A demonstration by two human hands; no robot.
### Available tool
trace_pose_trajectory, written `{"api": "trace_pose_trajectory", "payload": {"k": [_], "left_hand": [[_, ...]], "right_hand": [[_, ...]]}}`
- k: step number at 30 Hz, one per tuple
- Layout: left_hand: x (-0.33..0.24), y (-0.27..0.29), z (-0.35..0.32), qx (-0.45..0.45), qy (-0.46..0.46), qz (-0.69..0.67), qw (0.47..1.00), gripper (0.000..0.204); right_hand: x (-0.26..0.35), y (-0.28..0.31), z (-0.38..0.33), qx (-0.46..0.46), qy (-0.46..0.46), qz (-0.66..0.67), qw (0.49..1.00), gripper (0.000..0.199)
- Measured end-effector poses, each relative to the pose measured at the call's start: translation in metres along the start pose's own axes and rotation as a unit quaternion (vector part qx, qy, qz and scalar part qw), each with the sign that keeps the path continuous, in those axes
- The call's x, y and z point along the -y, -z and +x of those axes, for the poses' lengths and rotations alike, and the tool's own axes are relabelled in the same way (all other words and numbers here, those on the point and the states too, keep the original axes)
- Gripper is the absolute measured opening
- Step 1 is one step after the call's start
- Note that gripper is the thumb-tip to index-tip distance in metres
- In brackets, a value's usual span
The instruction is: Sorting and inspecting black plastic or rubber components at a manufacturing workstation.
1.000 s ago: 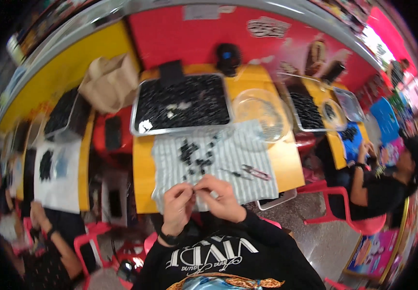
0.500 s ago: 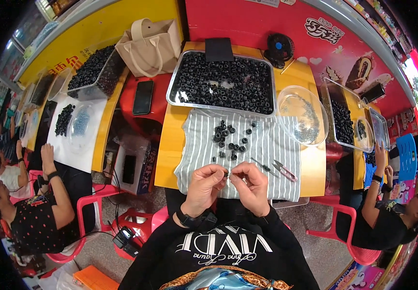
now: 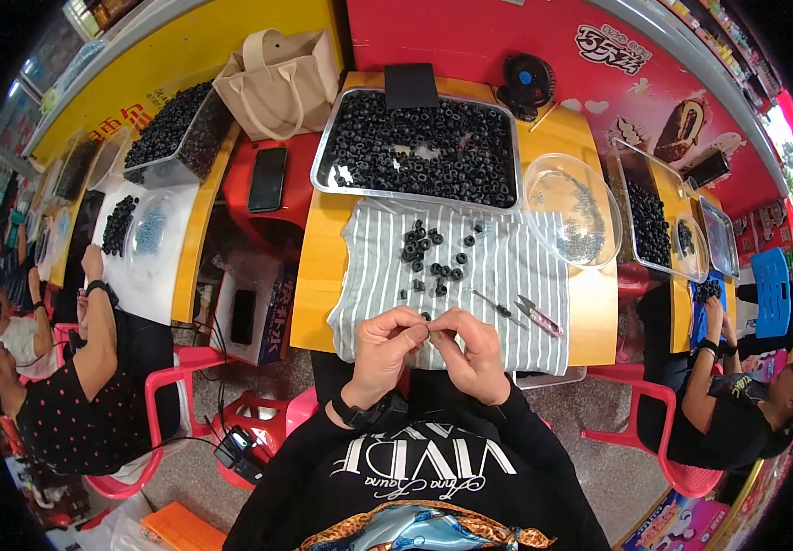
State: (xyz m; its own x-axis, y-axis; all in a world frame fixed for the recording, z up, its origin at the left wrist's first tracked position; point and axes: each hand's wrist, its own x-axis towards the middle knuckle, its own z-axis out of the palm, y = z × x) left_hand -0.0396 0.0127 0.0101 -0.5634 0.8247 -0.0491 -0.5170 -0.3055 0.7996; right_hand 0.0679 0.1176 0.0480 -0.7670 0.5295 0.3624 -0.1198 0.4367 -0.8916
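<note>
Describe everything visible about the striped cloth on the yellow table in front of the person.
The striped cloth is grey with thin white stripes and looks like soft fabric. It lies flat on the yellow table, its far edge by the metal tray and its near edge hanging over the table's front. Small black rings, a slim tool and small clippers lie on it. The left hand and right hand meet over its near edge.

A small black ring (image 3: 427,318) sits pinched between the fingertips of the left hand (image 3: 385,347) and the right hand (image 3: 475,352), low over the near edge of the striped cloth (image 3: 507,275). More loose black rings (image 3: 433,253) lie scattered at 12 o'clock from it.
</note>
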Motion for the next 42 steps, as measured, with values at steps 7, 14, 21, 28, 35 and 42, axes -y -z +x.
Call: {"api": "trace_pose_trajectory", "payload": {"k": [7,14,21,28,35,42], "left_hand": [[0.000,0.007,-0.004,-0.038,0.035,0.055,0.997,0.003],[-0.006,0.029,0.019,-0.093,-0.124,0.415,0.897,0.011],[-0.006,0.011,0.010,-0.028,-0.244,0.613,0.751,0.026],[0.009,0.003,0.012,0.010,-0.242,0.628,0.740,0.019],[0.002,0.012,-0.001,0.066,0.070,0.151,0.984,0.022],[0.011,0.022,-0.007,0.050,0.118,0.022,0.992,0.016]], "right_hand": [[-0.010,0.002,-0.005,-0.012,-0.054,0.035,0.998,0.013],[-0.043,0.025,-0.012,-0.038,-0.053,-0.184,0.981,0.011],[-0.035,0.022,-0.017,0.035,-0.083,-0.324,0.942,0.007],[-0.038,0.018,-0.015,-0.020,-0.047,-0.231,0.972,0.006],[-0.012,0.000,-0.015,-0.047,-0.052,0.006,0.997,0.012],[-0.012,-0.005,-0.016,-0.005,-0.038,-0.003,0.999,0.011]]}}
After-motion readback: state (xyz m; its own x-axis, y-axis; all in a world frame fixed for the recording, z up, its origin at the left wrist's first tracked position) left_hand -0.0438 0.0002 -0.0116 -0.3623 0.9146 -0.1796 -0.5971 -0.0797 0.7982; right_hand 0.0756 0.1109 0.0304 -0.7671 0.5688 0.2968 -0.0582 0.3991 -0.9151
